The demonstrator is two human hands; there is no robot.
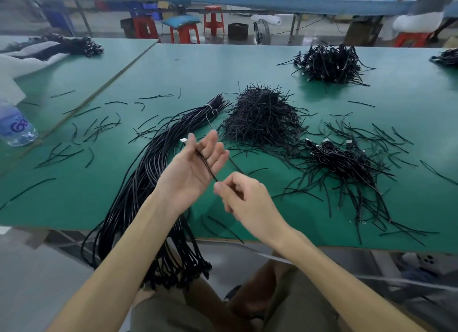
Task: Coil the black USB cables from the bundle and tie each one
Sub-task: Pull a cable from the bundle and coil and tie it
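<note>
A long bundle of black USB cables (138, 183) lies diagonally on the green table (198, 71), bound near its far end by a white tie (210, 108). Its plug ends hang over the front edge. One black USB cable (205, 164) crosses the upturned palm of my left hand (193, 165), with its silver plug (184, 140) sticking out beside the thumb. My right hand (240, 198) pinches the same cable just below the left palm. A heap of black twist ties (262, 113) sits behind the hands. Coiled, tied cables (339, 158) are piled to the right.
Loose black ties are scattered over the table. A second pile of cables (329, 61) lies at the far right and another bundle (71, 45) at the far left. A water bottle (14, 126) lies at the left edge. Red stools (184, 33) stand beyond.
</note>
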